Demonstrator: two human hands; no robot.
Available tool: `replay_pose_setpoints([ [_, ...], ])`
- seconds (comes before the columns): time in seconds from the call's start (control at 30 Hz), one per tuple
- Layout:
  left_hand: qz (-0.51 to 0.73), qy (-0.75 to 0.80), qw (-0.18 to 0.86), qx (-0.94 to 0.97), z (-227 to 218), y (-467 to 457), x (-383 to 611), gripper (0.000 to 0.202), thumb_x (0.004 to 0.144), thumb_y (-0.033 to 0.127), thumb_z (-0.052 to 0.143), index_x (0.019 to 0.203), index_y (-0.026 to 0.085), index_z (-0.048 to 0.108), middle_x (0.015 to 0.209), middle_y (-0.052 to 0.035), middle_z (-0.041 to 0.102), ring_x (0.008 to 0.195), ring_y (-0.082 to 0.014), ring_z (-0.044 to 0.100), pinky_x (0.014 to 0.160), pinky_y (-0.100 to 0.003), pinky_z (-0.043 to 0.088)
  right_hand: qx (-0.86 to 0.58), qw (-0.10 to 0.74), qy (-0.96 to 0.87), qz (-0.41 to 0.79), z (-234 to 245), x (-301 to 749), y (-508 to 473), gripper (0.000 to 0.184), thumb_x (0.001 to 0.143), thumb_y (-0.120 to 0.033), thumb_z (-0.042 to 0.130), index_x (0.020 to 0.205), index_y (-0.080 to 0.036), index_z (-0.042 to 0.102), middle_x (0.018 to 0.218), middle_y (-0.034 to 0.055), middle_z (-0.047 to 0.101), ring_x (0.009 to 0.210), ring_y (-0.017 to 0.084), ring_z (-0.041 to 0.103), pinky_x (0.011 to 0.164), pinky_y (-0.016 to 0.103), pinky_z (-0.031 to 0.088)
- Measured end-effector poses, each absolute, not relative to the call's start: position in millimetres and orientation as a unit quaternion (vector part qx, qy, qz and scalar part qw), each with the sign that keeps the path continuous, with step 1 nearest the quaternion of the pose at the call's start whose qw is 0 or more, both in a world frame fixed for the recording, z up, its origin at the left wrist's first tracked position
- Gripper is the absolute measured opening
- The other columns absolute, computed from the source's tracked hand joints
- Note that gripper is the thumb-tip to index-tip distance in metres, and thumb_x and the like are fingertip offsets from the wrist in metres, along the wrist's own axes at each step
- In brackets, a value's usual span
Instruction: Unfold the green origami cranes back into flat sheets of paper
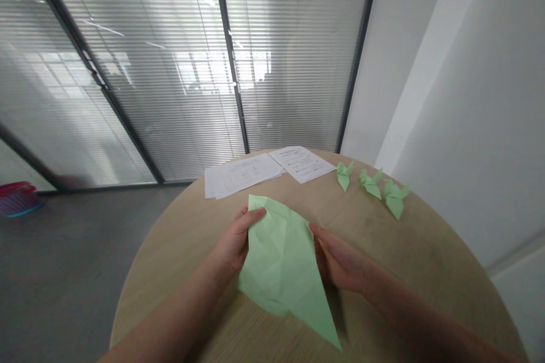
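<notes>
A creased sheet of light green paper (281, 261) is held up between my two hands, above the near part of the round table. My left hand (236, 236) pinches its upper left edge, thumb on the front and fingers behind it. At the right edge, my right hand (338, 255) grips the sheet near its upper corner, with most of its fingers hidden behind the paper. The sheet's lower right corner hangs down to a point. Faint fold lines run across its surface.
On the wooden table (170, 249), three folded green paper figures (370, 182) stand at the right. Printed white sheets (247, 173) lie at the far edge. A glass partition with blinds (191, 96) is behind, a white wall (477, 125) at right. A red and blue basket (19, 199) sits on the floor.
</notes>
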State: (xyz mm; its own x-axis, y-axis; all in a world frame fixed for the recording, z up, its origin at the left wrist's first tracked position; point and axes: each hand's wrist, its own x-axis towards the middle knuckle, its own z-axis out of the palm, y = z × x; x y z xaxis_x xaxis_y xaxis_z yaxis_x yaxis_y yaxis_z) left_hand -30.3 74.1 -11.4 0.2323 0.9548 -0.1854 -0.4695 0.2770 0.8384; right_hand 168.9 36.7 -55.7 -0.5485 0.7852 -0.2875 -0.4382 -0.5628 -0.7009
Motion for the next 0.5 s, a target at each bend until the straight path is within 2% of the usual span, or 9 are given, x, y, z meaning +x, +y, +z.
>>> replay_pose_setpoints([
  [0.1,0.499,0.374,0.695,0.358,-14,75,-28,0.029,0.067,0.027,0.078,0.089,0.017,0.061,0.072,-0.0032,0.070,0.060,-0.0197,0.067,0.062,-0.032,0.056,-0.274,0.386,-0.289,0.832,-59,164,35,0.042,0.085,-0.047,0.063,0.114,-0.017,0.062,0.108,0.0122,0.071,0.103,0.027,0.067,0.093,0.042,0.051],
  [0.23,0.505,0.421,0.631,0.412,-23,89,-29,0.032,0.069,0.039,0.078,0.087,0.017,0.063,0.068,-0.0030,0.068,0.055,-0.0178,0.064,0.053,-0.028,0.052,-0.310,0.469,-0.314,0.765,-59,174,41,0.044,0.073,-0.036,0.078,0.110,-0.018,0.063,0.111,0.0104,0.072,0.098,0.026,0.069,0.089,0.041,0.053],
  [0.4,0.488,0.488,0.493,0.529,-43,111,-39,0.034,0.073,0.049,0.069,0.084,0.016,0.065,0.066,-0.0015,0.066,0.053,-0.0150,0.058,0.049,-0.024,0.043,-0.408,0.516,-0.382,0.649,-67,191,54,0.045,0.071,-0.040,0.079,0.106,-0.016,0.064,0.102,0.0113,0.073,0.086,0.027,0.070,0.079,0.040,0.055],
  [0.5,0.437,0.555,0.351,0.615,-52,121,-46,0.038,0.079,0.046,0.062,0.105,0.019,0.066,0.055,0.0039,0.055,0.046,-0.0131,0.050,0.045,-0.022,0.033,-0.450,0.526,-0.449,0.566,-77,195,62,0.045,0.073,-0.039,0.076,0.111,-0.019,0.061,0.104,0.0102,0.072,0.087,0.026,0.070,0.077,0.041,0.055],
])
